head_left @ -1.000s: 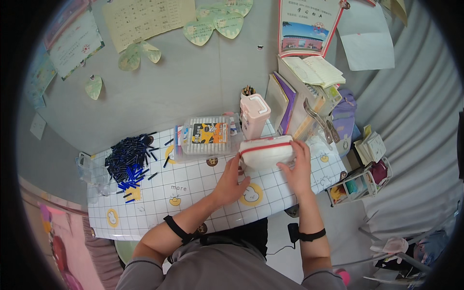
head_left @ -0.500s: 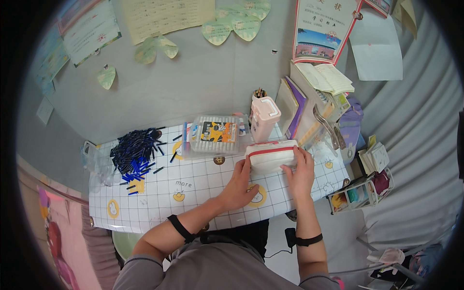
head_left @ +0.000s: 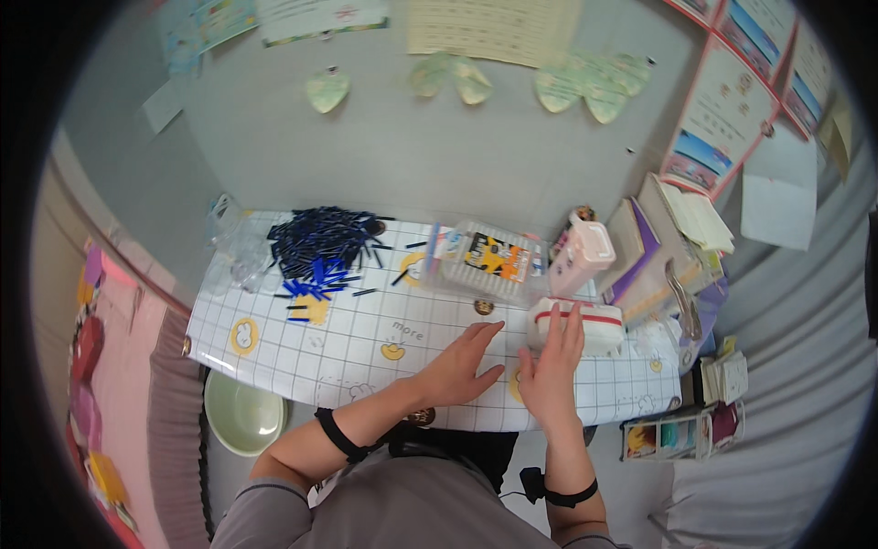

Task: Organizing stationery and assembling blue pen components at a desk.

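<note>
- The left hand [head_left: 457, 371] is free and spread, thumb apart from the fingers, above the table [head_left: 361, 316], to the left of the right hand.
- The right hand [head_left: 551, 377] is loosely open, its straight fingers reaching over the left end of the pouch [head_left: 594, 340]; whether the fingertips press on it, I cannot tell.
- The pouch, white with a red zip, lies on the right part of the table, just in front of the pink box [head_left: 583, 263].
- Left of the pink box sits the case [head_left: 498, 261], clear plastic with an orange and black label.
- A heap of blue sticks [head_left: 325, 240], dark at the back and brighter at the front, covers the table's far left part, with a few loose ones beside it.
- Books [head_left: 643, 233] stand upright to the right of the pink box.
- Each forearm wears a black band [head_left: 338, 435].
- Below the table's left end is a pale green basin [head_left: 242, 416].
</note>
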Action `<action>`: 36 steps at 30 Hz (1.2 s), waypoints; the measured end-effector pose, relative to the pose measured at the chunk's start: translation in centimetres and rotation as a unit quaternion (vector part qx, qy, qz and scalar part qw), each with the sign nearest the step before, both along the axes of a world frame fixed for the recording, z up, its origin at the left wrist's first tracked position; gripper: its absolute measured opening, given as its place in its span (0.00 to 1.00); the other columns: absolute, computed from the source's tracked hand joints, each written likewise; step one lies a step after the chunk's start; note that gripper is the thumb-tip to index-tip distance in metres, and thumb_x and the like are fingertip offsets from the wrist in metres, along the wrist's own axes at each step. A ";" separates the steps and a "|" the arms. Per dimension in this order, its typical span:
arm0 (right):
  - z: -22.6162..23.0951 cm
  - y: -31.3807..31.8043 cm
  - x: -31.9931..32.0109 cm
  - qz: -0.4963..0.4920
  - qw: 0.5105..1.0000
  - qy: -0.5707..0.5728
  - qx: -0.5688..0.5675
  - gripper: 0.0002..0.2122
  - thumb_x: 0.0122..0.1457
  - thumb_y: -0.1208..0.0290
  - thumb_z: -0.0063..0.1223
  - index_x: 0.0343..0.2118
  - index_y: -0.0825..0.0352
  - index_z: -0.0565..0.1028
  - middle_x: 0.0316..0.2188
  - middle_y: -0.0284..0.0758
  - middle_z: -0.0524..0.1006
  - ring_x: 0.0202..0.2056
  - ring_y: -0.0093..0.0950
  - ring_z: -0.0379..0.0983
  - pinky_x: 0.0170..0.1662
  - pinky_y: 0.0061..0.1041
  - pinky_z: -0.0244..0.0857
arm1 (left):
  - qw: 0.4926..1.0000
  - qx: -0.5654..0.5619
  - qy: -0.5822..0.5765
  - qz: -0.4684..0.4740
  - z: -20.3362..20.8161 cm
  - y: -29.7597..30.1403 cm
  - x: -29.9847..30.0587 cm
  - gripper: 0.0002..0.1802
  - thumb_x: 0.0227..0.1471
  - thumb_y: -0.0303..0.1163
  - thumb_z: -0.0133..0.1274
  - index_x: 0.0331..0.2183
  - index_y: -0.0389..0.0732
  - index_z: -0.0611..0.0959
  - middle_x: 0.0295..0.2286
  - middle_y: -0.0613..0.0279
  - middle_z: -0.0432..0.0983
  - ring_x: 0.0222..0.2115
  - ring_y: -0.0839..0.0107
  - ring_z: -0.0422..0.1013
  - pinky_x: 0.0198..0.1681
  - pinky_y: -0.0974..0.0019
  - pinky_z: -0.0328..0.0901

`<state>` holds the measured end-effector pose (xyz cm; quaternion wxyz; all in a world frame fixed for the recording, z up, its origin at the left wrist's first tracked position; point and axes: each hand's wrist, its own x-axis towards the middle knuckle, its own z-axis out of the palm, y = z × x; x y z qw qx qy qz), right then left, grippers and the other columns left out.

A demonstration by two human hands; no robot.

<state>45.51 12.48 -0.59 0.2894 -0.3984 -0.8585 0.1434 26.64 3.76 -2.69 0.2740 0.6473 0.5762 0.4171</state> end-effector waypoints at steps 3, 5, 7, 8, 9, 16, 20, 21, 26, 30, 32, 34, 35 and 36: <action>0.7 -1.6 -3.5 0.107 0.993 0.029 -0.034 0.44 0.59 0.78 0.65 0.76 0.72 0.51 0.77 0.62 0.43 0.75 0.65 0.44 0.75 0.58 0.44 | 0.999 0.005 0.000 0.052 1.4 -2.5 -2.3 0.41 0.63 0.33 0.63 0.70 0.35 0.65 0.61 0.40 0.69 0.56 0.47 0.73 0.60 0.52 0.71; 0.8 -2.3 -5.5 0.162 0.984 0.036 -0.067 0.45 0.59 0.78 0.65 0.77 0.71 0.51 0.78 0.61 0.43 0.75 0.64 0.44 0.76 0.56 0.45 | 0.997 -0.003 -0.005 0.081 1.9 -4.2 -3.9 0.41 0.63 0.33 0.63 0.70 0.35 0.65 0.61 0.41 0.69 0.56 0.48 0.73 0.60 0.52 0.71; 0.6 -3.1 -7.4 0.230 0.967 0.042 -0.097 0.45 0.60 0.80 0.63 0.77 0.68 0.49 0.78 0.60 0.45 0.75 0.61 0.46 0.76 0.53 0.47 | 0.993 0.005 -0.012 0.114 2.0 -6.0 -5.5 0.40 0.63 0.31 0.63 0.70 0.35 0.65 0.61 0.42 0.70 0.58 0.49 0.73 0.61 0.52 0.71; 0.6 -3.6 -8.4 0.241 0.965 0.040 -0.098 0.45 0.60 0.80 0.63 0.77 0.68 0.49 0.78 0.60 0.45 0.75 0.61 0.46 0.76 0.53 0.47 | 0.992 0.005 -0.013 0.125 2.0 -6.8 -6.2 0.40 0.63 0.31 0.63 0.70 0.35 0.65 0.61 0.42 0.70 0.58 0.49 0.73 0.61 0.52 0.71; 0.6 -4.1 -9.5 0.258 0.959 0.044 -0.109 0.44 0.60 0.79 0.64 0.77 0.68 0.50 0.78 0.58 0.47 0.76 0.59 0.47 0.76 0.50 0.48 | 0.990 0.014 -0.021 0.140 2.0 -7.7 -6.9 0.39 0.64 0.31 0.63 0.70 0.35 0.66 0.60 0.42 0.70 0.59 0.49 0.73 0.62 0.53 0.71; -0.9 -7.1 -15.8 0.322 0.938 0.041 -0.118 0.43 0.62 0.77 0.64 0.77 0.67 0.51 0.77 0.56 0.51 0.76 0.56 0.50 0.76 0.48 0.53 | 0.977 0.013 -0.026 0.213 0.6 -12.8 -11.3 0.38 0.63 0.29 0.63 0.69 0.35 0.67 0.59 0.43 0.73 0.60 0.50 0.73 0.63 0.53 0.70; -1.4 -7.9 -18.6 0.335 0.932 0.038 -0.130 0.44 0.62 0.77 0.65 0.77 0.70 0.48 0.76 0.62 0.49 0.74 0.62 0.50 0.74 0.54 0.54 | 0.975 0.000 -0.011 0.220 0.4 -14.3 -14.2 0.38 0.63 0.28 0.63 0.69 0.36 0.67 0.60 0.44 0.74 0.60 0.50 0.74 0.62 0.53 0.71; -1.5 -8.0 -19.1 0.332 0.933 0.038 -0.132 0.44 0.62 0.76 0.65 0.77 0.70 0.48 0.75 0.62 0.49 0.74 0.62 0.50 0.73 0.54 0.54 | 0.976 0.000 -0.014 0.219 0.5 -14.6 -15.0 0.37 0.63 0.27 0.63 0.69 0.36 0.68 0.59 0.44 0.74 0.60 0.51 0.74 0.63 0.54 0.71; -2.5 -8.0 -21.4 0.315 0.938 0.031 -0.138 0.44 0.63 0.75 0.64 0.77 0.70 0.47 0.75 0.64 0.49 0.73 0.64 0.51 0.73 0.55 0.53 | 0.978 0.039 -0.012 0.204 0.6 -14.6 -18.5 0.34 0.61 0.27 0.64 0.65 0.33 0.72 0.54 0.43 0.76 0.54 0.49 0.75 0.59 0.54 0.70; -3.5 -8.1 -22.7 0.288 0.948 0.024 -0.135 0.42 0.64 0.71 0.65 0.76 0.70 0.51 0.75 0.59 0.53 0.75 0.58 0.51 0.75 0.50 0.53 | 0.980 0.041 -0.015 0.194 0.4 -14.2 -20.3 0.33 0.61 0.27 0.63 0.64 0.33 0.73 0.54 0.44 0.77 0.54 0.50 0.75 0.59 0.55 0.70; -3.8 -8.3 -23.1 0.280 0.950 0.016 -0.136 0.42 0.64 0.71 0.65 0.76 0.70 0.51 0.75 0.59 0.53 0.75 0.58 0.51 0.75 0.50 0.53 | 0.981 0.036 -0.018 0.190 0.3 -14.1 -20.8 0.33 0.61 0.27 0.63 0.64 0.33 0.73 0.54 0.44 0.77 0.55 0.49 0.74 0.59 0.54 0.70; -3.9 -8.7 -23.6 0.270 0.951 0.000 -0.148 0.43 0.64 0.71 0.66 0.76 0.71 0.51 0.75 0.59 0.54 0.75 0.58 0.51 0.75 0.50 0.54 | 0.982 0.039 -0.018 0.182 0.3 -14.1 -21.1 0.33 0.62 0.27 0.63 0.64 0.33 0.73 0.54 0.44 0.77 0.55 0.49 0.74 0.59 0.54 0.71; -4.0 -8.9 -23.7 0.269 0.952 0.000 -0.148 0.43 0.64 0.71 0.66 0.76 0.71 0.51 0.75 0.59 0.54 0.75 0.58 0.51 0.75 0.50 0.54 | 0.983 0.041 -0.016 0.176 0.3 -14.1 -21.2 0.33 0.62 0.28 0.63 0.64 0.33 0.73 0.55 0.44 0.76 0.56 0.49 0.74 0.59 0.54 0.71; -4.0 -9.2 -23.8 0.264 0.953 -0.002 -0.147 0.43 0.64 0.71 0.66 0.76 0.71 0.51 0.75 0.59 0.54 0.75 0.58 0.52 0.75 0.50 0.54 | 0.983 0.041 -0.017 0.176 0.3 -14.3 -21.1 0.33 0.62 0.28 0.63 0.64 0.33 0.73 0.55 0.44 0.76 0.56 0.49 0.74 0.59 0.54 0.71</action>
